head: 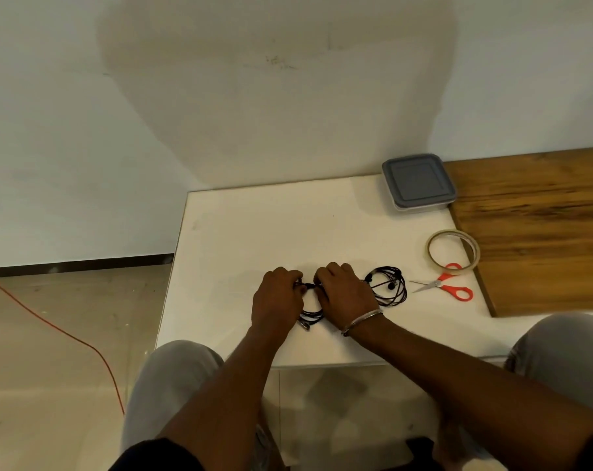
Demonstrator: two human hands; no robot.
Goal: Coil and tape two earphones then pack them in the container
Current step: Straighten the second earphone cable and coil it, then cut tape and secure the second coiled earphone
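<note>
A coiled black earphone [311, 316] lies on the white table [254, 232] between my hands. My left hand [277, 299] and my right hand [344, 295] both grip the top of this coil with curled fingers, close together. A second coiled black earphone [392, 287] lies just right of my right hand, partly hidden by my wrist. The container [418, 181], clear with a grey lid on, stands at the table's far right corner. A roll of clear tape [453, 249] lies near the right edge.
Orange-handled scissors [448, 285] lie shut in front of the tape roll. A wooden surface [543, 232] adjoins the table on the right. My knees are under the near edge. A red cable [67, 334] runs over the floor at left.
</note>
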